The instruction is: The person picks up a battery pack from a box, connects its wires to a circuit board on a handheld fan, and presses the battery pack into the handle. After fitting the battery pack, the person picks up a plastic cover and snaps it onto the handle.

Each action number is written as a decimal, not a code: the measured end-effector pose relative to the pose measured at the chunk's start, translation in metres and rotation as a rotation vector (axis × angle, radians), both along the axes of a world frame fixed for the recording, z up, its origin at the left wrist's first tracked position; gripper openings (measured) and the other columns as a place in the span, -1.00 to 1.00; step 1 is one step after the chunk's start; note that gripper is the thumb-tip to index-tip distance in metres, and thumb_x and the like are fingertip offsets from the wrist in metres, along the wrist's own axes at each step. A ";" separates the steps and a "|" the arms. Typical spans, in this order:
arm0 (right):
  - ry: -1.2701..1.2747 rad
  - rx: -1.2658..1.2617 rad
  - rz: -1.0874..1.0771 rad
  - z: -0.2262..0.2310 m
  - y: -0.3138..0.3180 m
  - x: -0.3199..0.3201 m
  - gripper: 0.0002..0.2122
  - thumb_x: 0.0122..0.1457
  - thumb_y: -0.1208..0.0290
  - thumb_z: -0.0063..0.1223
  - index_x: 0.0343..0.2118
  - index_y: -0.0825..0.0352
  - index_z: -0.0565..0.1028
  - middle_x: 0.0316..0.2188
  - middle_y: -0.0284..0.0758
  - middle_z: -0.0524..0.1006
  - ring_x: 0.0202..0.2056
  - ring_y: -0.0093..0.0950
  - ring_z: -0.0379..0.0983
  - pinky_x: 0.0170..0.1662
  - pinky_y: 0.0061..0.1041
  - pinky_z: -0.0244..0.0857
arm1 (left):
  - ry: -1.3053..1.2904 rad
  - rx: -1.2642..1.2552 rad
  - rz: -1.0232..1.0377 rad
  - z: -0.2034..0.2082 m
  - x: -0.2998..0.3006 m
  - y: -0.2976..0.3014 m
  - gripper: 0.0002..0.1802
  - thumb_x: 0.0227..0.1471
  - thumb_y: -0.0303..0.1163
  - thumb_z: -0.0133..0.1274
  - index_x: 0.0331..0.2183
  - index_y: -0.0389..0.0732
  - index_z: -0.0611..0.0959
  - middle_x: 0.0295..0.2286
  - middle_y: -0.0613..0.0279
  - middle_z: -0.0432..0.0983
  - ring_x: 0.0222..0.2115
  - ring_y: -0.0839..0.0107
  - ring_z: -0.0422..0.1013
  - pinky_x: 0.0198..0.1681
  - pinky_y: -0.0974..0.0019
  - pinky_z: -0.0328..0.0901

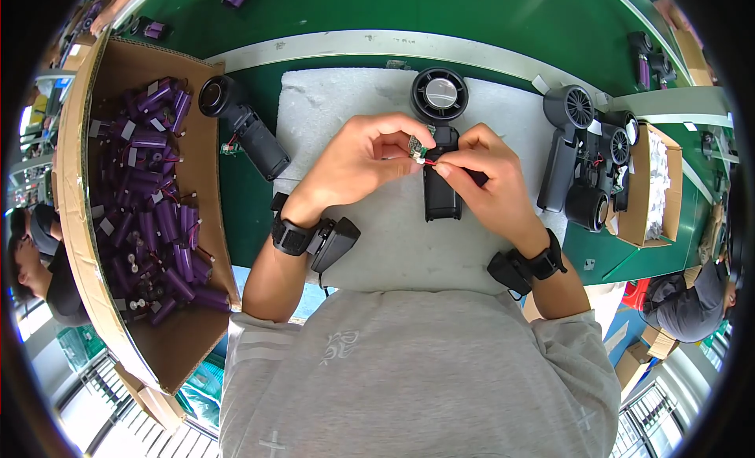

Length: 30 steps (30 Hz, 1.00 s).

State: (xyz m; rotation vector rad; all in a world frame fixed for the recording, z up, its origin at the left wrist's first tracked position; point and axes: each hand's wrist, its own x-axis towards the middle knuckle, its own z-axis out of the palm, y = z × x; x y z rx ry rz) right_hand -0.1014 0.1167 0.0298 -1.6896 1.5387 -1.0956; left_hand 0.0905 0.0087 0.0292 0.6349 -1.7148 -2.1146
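Between the fingertips of my left hand [358, 159] is a small green circuit board [418, 148]. My right hand [489, 175] pinches a red wire with a white plug [427, 162] right at the board's lower edge. Whether the plug is seated in the board, I cannot tell. Beneath both hands a black handheld fan [443, 197] lies on the pale foam mat [370, 253], its round head [440, 94] pointing away from me. My fingers partly cover the fan's handle.
On my left a cardboard box [216, 175] holds many purple battery cells [149, 182]. A black fan body [255, 139] lies beside it. Several more fans [570, 127] are grouped at the right, next to a small carton [668, 190] of white pieces. A pale rail [346, 45] crosses behind the mat.
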 end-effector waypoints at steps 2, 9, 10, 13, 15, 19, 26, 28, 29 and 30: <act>-0.006 0.010 -0.001 0.000 0.000 0.000 -0.92 0.06 0.52 0.20 -0.37 0.34 0.62 -0.48 -0.36 0.34 -0.48 -0.53 0.24 -0.46 -0.55 0.09 | -0.005 0.007 0.002 0.001 0.000 0.000 -0.72 -0.02 -0.78 0.08 -0.22 -0.33 0.58 -0.26 0.25 0.49 -0.25 0.53 0.44 -0.17 0.44 0.38; -0.016 0.056 -0.038 0.000 0.000 0.000 -0.93 0.06 0.50 0.20 -0.39 0.36 0.61 -0.50 -0.35 0.37 -0.49 -0.53 0.26 -0.46 -0.55 0.11 | 0.006 0.035 0.029 0.001 -0.001 0.001 -0.70 -0.02 -0.78 0.04 -0.21 -0.31 0.58 -0.32 0.25 0.52 -0.27 0.56 0.44 -0.17 0.43 0.37; -0.016 0.056 -0.038 0.000 0.000 0.001 -0.93 0.06 0.50 0.20 -0.39 0.36 0.61 -0.50 -0.35 0.37 -0.49 -0.53 0.26 -0.46 -0.55 0.11 | 0.008 0.030 0.033 0.000 -0.001 0.001 -0.70 -0.03 -0.77 0.05 -0.21 -0.31 0.58 -0.32 0.26 0.52 -0.28 0.56 0.44 -0.18 0.44 0.37; -0.022 0.056 -0.055 -0.001 0.000 0.001 -0.93 0.06 0.50 0.20 -0.40 0.37 0.60 -0.50 -0.35 0.38 -0.50 -0.52 0.27 -0.46 -0.55 0.11 | 0.011 0.021 0.041 -0.001 -0.002 0.001 -0.70 -0.04 -0.77 0.07 -0.21 -0.30 0.58 -0.32 0.27 0.52 -0.29 0.56 0.45 -0.19 0.44 0.37; -0.018 0.050 -0.055 -0.001 0.000 0.001 -0.93 0.06 0.50 0.20 -0.40 0.37 0.60 -0.50 -0.35 0.38 -0.50 -0.53 0.27 -0.46 -0.55 0.12 | 0.008 -0.026 0.073 -0.002 -0.002 0.001 -0.70 -0.05 -0.75 0.12 -0.22 -0.29 0.58 -0.32 0.29 0.52 -0.31 0.56 0.46 -0.21 0.44 0.38; -0.017 0.039 -0.056 -0.002 0.000 0.001 -0.93 0.07 0.50 0.20 -0.40 0.38 0.60 -0.51 -0.35 0.39 -0.51 -0.53 0.27 -0.46 -0.55 0.12 | 0.003 -0.039 0.106 -0.002 -0.002 0.001 -0.69 -0.09 -0.73 0.18 -0.23 -0.29 0.58 -0.32 0.31 0.52 -0.32 0.56 0.47 -0.23 0.45 0.39; -0.028 0.028 -0.066 -0.003 0.000 0.000 -0.93 0.09 0.50 0.19 -0.41 0.38 0.60 -0.52 -0.35 0.38 -0.52 -0.53 0.27 -0.46 -0.56 0.12 | 0.024 -0.106 0.104 -0.005 -0.002 0.001 -0.71 -0.10 -0.72 0.20 -0.27 -0.30 0.57 -0.32 0.30 0.52 -0.33 0.54 0.48 -0.19 0.43 0.41; -0.022 0.034 -0.066 -0.003 0.000 0.000 -0.93 0.09 0.50 0.19 -0.41 0.38 0.60 -0.52 -0.35 0.38 -0.52 -0.53 0.27 -0.46 -0.56 0.12 | 0.042 -0.135 0.103 -0.005 -0.003 0.001 -0.72 -0.10 -0.72 0.20 -0.28 -0.30 0.57 -0.32 0.30 0.52 -0.32 0.53 0.48 -0.17 0.42 0.42; -0.018 0.037 -0.065 -0.003 0.000 0.000 -0.93 0.09 0.50 0.19 -0.41 0.38 0.60 -0.52 -0.35 0.38 -0.53 -0.53 0.27 -0.47 -0.56 0.12 | 0.042 -0.136 0.102 -0.005 -0.003 0.001 -0.72 -0.10 -0.72 0.20 -0.28 -0.30 0.57 -0.32 0.30 0.52 -0.32 0.53 0.48 -0.17 0.42 0.42; -0.018 0.037 -0.066 -0.003 0.000 0.000 -0.93 0.09 0.50 0.19 -0.41 0.38 0.60 -0.52 -0.35 0.38 -0.53 -0.53 0.27 -0.47 -0.56 0.12 | 0.042 -0.145 0.107 -0.005 -0.003 0.002 -0.73 -0.10 -0.72 0.19 -0.28 -0.30 0.58 -0.32 0.29 0.52 -0.32 0.53 0.48 -0.17 0.41 0.42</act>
